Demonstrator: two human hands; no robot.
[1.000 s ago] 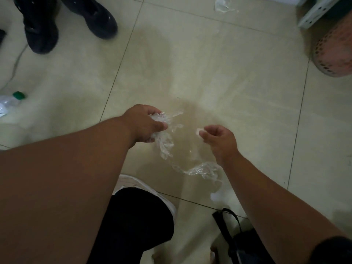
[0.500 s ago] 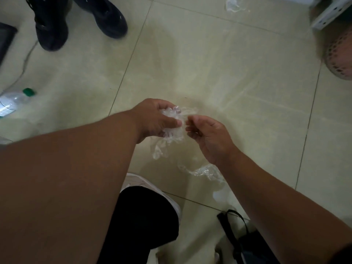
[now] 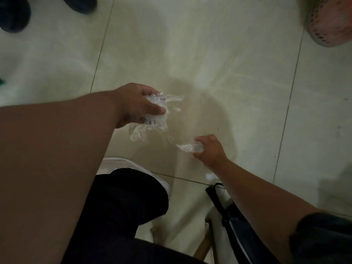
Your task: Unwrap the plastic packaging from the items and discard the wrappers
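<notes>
Crumpled clear plastic wrapper point(image 3: 152, 119) is bunched in the left hand point(image 3: 137, 105) — fingers and thumb curled round it, loose tails sticking out past the fingertips to the right and hanging down below the palm. Held up above the floor point(image 3: 209, 54), not resting on anything.

Second, smaller wrapper piece point(image 3: 189, 147) is in the right hand point(image 3: 211, 149) — pinched between curled fingers and thumb, the free end pointing left toward the other hand. The two pieces are apart, not joined; the right hand sits lower and to the right of the left one. Can't tell whether this piece touches the floor.

Both forearms come in from the bottom edge, left one bare and filling much of the lower left. Right arm has a dark sleeve point(image 3: 323, 237) at the lower right corner.

Below the hands: a knee in dark trousers point(image 3: 122, 202), with a white shoe point(image 3: 137, 168) just past it on the tile. Dark bag with strap point(image 3: 234, 221) lies near the right forearm. Two dark shoes point(image 3: 13, 14) at top left, a pink perforated basket point(image 3: 331, 21) at top right. View is dim and somewhat blurred.
</notes>
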